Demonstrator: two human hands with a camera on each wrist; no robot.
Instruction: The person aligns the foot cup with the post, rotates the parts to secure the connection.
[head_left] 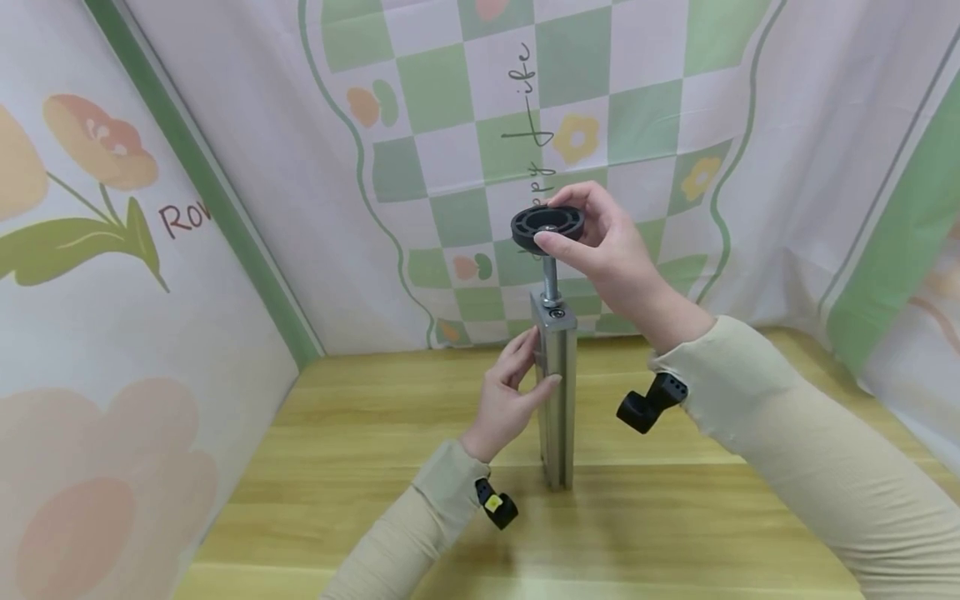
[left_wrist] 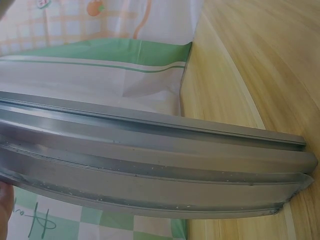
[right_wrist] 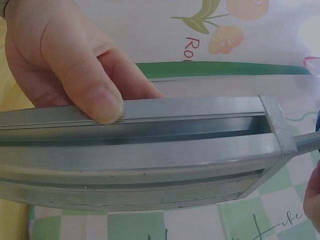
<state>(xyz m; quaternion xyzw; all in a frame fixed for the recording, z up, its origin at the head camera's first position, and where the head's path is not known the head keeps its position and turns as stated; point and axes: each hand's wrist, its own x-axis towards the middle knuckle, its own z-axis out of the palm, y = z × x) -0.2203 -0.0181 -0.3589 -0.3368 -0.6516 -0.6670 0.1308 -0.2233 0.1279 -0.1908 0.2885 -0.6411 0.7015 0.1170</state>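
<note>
A silver slotted aluminium profile (head_left: 558, 400) stands upright on the wooden table, its lower end at the boards. My left hand (head_left: 504, 410) grips it by the upper half, thumb on the near side and fingers behind; the right wrist view shows that thumb (right_wrist: 104, 105) laid along the slot edge. From the end cap (head_left: 567, 323) rises a threaded bolt (head_left: 551, 279) with a nut (head_left: 551, 302) at its base. On top of the bolt sits a black round levelling foot (head_left: 522, 237), its ribbed side up. My right hand (head_left: 617, 250) holds its rim between thumb and fingers.
The wooden table (head_left: 360, 433) meets printed cloth walls on the left, back and right. The back cloth (head_left: 435, 83) has a green check pattern close behind the profile. A black wrist camera (head_left: 651, 404) sticks out from the right sleeve, another (head_left: 501, 508) from the left.
</note>
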